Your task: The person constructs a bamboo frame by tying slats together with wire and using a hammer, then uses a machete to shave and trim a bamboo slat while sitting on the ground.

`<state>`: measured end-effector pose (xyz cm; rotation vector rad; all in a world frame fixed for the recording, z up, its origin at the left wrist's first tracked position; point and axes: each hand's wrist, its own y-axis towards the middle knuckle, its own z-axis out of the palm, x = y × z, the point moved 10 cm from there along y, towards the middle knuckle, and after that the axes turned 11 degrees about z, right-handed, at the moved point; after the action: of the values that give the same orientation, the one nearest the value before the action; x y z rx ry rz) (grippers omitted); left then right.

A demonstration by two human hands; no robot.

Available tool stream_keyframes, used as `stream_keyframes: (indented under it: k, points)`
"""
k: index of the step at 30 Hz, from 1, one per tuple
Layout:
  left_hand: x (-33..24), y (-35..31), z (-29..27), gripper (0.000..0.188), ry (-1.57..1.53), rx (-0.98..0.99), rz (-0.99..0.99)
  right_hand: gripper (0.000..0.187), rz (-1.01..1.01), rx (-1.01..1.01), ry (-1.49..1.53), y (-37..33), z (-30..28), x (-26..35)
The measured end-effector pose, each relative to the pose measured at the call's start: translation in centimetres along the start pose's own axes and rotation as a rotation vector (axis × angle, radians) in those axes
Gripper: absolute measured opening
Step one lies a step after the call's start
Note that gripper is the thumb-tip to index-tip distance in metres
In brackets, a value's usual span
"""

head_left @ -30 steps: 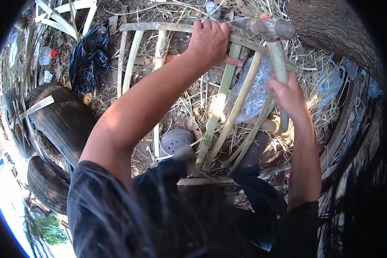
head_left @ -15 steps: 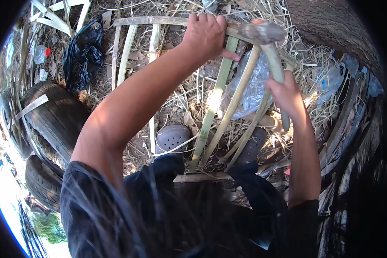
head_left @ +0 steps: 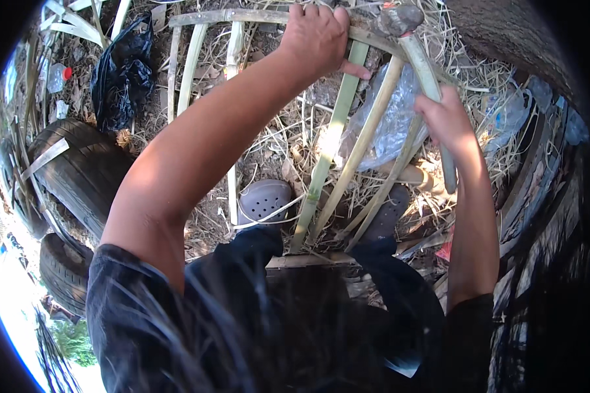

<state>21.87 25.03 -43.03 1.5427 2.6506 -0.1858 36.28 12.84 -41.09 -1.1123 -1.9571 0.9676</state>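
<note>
Your right grip [head_left: 445,121] is wrapped round the handle of the hammer [head_left: 422,69], its head by the right part of the far wooden bar [head_left: 229,16]. Your left grip [head_left: 318,42] clasps that bar just left of the hammer head, thumb across a green slat [head_left: 326,157] running nearer, toward your shoes [head_left: 265,196]; a clear plastic bag [head_left: 398,118] lies right of it, tyres [head_left: 75,164] well left.

The left forearm [head_left: 233,121] hides 1 pale slat's [head_left: 235,46] middle, while blurred hair strands [head_left: 221,321] veil the shirt [head_left: 121,285].
</note>
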Motion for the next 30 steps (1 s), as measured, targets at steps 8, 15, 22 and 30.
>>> stream_keyframes:
  k: [8, 15, 22, 30]
  points:
    - [-0.5, -0.2, 0.2, 0.102, -0.038, 0.108, -0.044, 0.02, -0.163, -0.052, 0.088, -3.6, -0.8, 2.3]
    - [-0.7, -0.4, 1.4, 0.103, -0.043, 0.207, -0.019, 0.016, -0.33, -0.048, 0.094, -3.1, 0.0, 2.3]
    - [0.0, 0.1, 1.0, 0.104, -0.027, 0.173, -0.059, 0.02, -0.137, 0.079, 0.165, -1.3, -0.7, 0.9]
    - [-0.4, -0.1, 0.5, 0.103, -0.079, 0.143, -0.04, 0.018, -0.11, -0.042, 0.137, -2.0, -1.3, 0.1]
